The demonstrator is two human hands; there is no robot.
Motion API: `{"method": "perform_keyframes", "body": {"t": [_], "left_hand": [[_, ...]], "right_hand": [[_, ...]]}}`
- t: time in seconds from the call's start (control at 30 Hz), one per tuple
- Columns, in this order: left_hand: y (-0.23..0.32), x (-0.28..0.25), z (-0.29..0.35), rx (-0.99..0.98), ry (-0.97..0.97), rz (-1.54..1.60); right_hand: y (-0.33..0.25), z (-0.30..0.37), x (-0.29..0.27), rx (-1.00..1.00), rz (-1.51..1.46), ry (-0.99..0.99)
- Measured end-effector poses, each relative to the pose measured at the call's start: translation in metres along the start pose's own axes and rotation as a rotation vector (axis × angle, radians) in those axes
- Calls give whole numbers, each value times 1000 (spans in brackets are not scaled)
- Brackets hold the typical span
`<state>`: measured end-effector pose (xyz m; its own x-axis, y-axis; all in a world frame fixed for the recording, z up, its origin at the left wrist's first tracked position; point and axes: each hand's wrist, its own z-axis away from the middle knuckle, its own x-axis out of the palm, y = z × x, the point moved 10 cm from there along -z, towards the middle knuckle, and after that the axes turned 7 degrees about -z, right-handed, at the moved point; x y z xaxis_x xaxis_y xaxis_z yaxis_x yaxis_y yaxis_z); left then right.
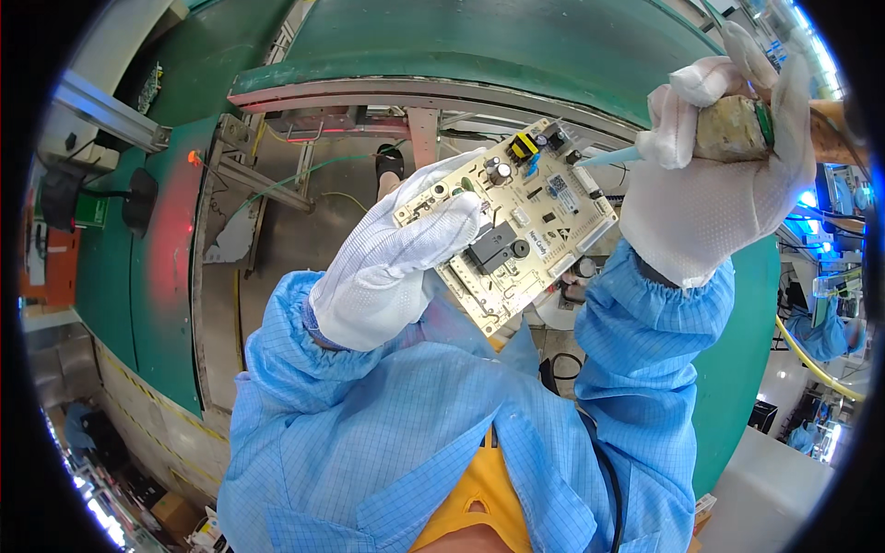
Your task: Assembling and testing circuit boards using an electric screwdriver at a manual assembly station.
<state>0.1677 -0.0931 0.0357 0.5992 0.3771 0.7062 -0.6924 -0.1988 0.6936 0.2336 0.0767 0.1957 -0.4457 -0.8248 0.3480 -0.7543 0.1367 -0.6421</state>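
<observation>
My left hand [392, 263], in a white dotted glove, grips the left edge of a cream circuit board [553, 226], its thumb lying over the face. The board is tilted and held above my lap, component side up. On it are a black relay [491, 247], a yellow-and-black transformer [524, 146] and several capacitors. Up at the right, my gloved right hand [705, 198] is closed around a dispensing tool [731, 129] with a worn, wrapped body. Its tapered pale-blue nozzle [610, 158] points left at the board's upper right edge; whether it touches is unclear.
A green conveyor [498, 41] with a metal rail [341, 93] runs across the far side. Green worktops stand at left [157, 249] and right [737, 359]. A yellow hose [811, 361] curves at far right. Another board [150, 88] lies at upper left.
</observation>
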Motion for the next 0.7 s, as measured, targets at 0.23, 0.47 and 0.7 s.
{"method": "perform_keyframes", "body": {"t": [0.23,0.47,0.7], "left_hand": [[7,3,4,20,19,-70],[0,0,7,-4,2,107],[6,1,9,-12,57,-119]], "right_hand": [[-14,-2,21,-95,331,-151],[-11,0,26,-70,186,-133],[-12,5,28,-47,32,-98]]}}
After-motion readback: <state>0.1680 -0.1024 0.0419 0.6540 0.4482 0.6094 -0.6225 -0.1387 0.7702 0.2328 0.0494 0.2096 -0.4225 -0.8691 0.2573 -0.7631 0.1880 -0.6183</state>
